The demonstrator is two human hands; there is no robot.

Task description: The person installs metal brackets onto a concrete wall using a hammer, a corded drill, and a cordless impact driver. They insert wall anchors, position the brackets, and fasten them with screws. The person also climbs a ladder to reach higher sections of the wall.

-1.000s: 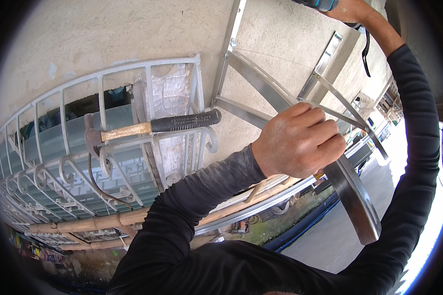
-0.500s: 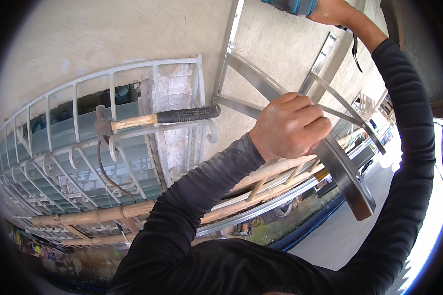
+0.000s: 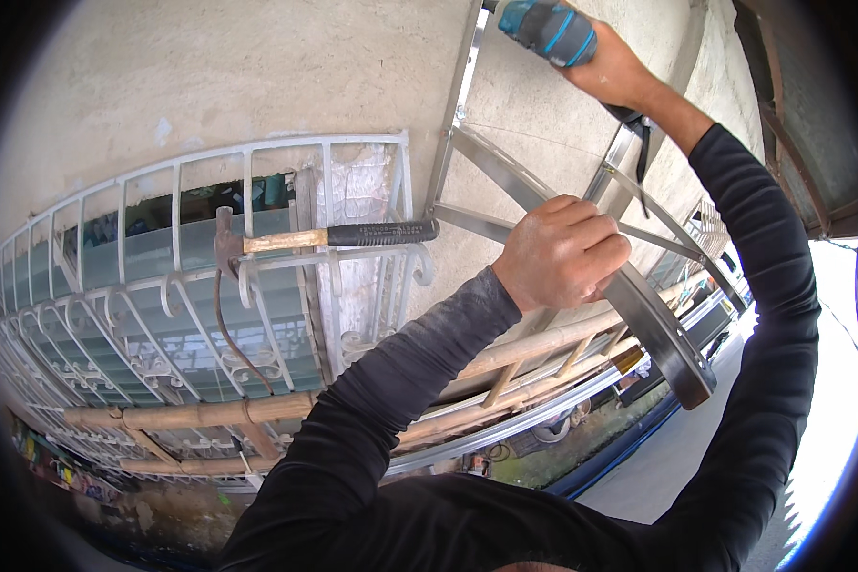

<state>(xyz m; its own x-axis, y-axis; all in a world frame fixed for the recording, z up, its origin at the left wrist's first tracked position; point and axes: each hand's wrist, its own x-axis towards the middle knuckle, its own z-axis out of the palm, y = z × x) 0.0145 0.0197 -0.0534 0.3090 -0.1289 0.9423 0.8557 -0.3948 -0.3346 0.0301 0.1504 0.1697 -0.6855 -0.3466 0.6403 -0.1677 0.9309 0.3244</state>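
My left hand (image 3: 564, 252) is closed round a shiny metal bracket arm (image 3: 660, 334), which slopes out from the wall toward the lower right. Raised at the top, my right hand (image 3: 612, 65) grips a blue and black power drill (image 3: 551, 32). The drill's front end is near the upper part of an upright metal strip (image 3: 467, 71) on the wall; I cannot tell whether its tip touches. A second metal bracket (image 3: 653, 232) stands farther right. To the left of my left hand, a hammer (image 3: 329, 235) with a black grip rests on the window grille.
A white window grille (image 3: 176, 224) juts from the wall on the left. Bamboo poles (image 3: 195, 415) forming a ladder-like frame run below it, across to the right. Lower down are metal lengths and a blue pipe or sheet edge. A roof edge (image 3: 810, 143) hangs at upper right.
The view has tilted up a little, so the drill shows more fully. My right hand has come lower and left in the picture. My left hand keeps its grip on the bracket arm.
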